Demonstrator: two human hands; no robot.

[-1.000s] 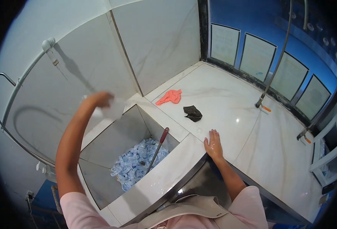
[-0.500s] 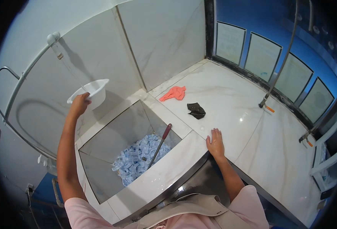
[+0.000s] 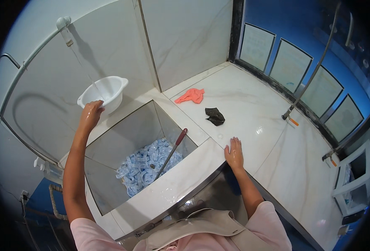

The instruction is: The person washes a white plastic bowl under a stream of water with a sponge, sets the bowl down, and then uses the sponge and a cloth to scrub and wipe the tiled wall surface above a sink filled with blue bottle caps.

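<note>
a: what is the left hand [image 3: 91, 115] doing?

b: it is raised and closed around the rim of a white plastic basin [image 3: 103, 93], holding it up under a wall tap [image 3: 63, 23]. a thin stream of water [image 3: 82, 62] falls from the tap into the basin.

a: and the right hand [image 3: 234, 153]?

b: it lies flat, fingers spread wide, palm down on the white marble counter [image 3: 252, 113], holding nothing. it rests near the counter's front edge, just right of the square sink.

a: what is in the sink?

b: the deep tiled sink [image 3: 139, 129] sits between the two arms. at its bottom lies a heap of small clear plastic packets with blue markings [image 3: 141, 167]. a stick with a dark red handle [image 3: 173, 150] leans in the heap, its top near the sink's right rim.

a: anything else on the counter?

b: an orange cloth [image 3: 190, 96] lies near the back wall, and a small dark crumpled rag [image 3: 214, 116] is just to its right, both well apart from the right hand.
</note>
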